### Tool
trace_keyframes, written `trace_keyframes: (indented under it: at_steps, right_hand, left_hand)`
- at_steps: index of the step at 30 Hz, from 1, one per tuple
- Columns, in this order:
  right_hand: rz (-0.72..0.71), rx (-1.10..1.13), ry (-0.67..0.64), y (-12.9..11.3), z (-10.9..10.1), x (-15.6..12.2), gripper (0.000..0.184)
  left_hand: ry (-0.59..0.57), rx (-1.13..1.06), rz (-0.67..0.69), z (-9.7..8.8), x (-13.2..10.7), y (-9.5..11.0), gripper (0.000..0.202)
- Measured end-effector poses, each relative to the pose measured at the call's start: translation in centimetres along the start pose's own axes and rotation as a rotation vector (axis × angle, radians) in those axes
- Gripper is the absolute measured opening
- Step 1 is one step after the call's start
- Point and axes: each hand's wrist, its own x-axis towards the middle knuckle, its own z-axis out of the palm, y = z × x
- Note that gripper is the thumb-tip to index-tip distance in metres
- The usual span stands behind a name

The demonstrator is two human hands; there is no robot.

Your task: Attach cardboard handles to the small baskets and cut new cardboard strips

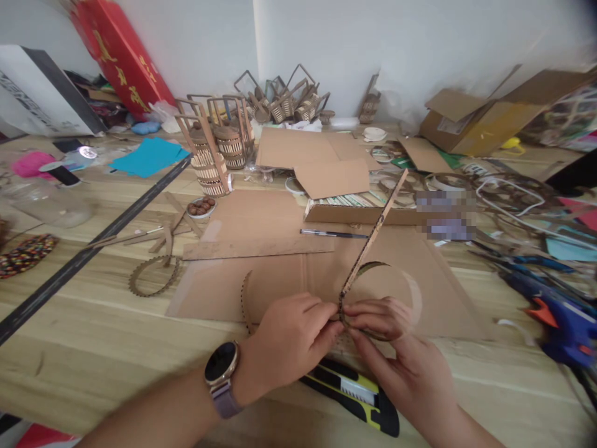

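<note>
A narrow strip of corrugated cardboard (374, 233) slants up and away from between my fingertips, its ridged edge showing. My left hand (296, 330) pinches its lower end, and my right hand (398, 342) grips it just beside, thumb and fingers closed. Under and behind my right hand lies a round piece of cardboard (389, 283) with a dark curved rim; whether the strip is joined to it is hidden. Another curved ridged edge (243, 298) shows left of my left hand. Below both hands lies a black and yellow utility knife (357, 393).
A flat cardboard sheet (200, 292) lies under the work, with a pen (333, 234) on it. To the left is a ridged cardboard ring (153, 277); on the right, a blue glue gun (566, 317). Small slatted buckets (209, 168), a nut bowl (201, 208) and an opened box (489, 118) stand farther back.
</note>
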Motion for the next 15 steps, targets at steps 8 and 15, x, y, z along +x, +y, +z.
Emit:
trace_keyframes:
  at_steps: [8, 15]
  right_hand:
    - [0.013, 0.005, -0.008, -0.2, 0.01, 0.17, 0.015]
    - [0.024, 0.006, -0.011, 0.06, 0.05, -0.12, 0.017]
  left_hand:
    - [-0.015, 0.031, -0.016, 0.26, -0.12, 0.03, 0.021]
    - [-0.031, 0.021, -0.004, 0.29, -0.14, -0.03, 0.021]
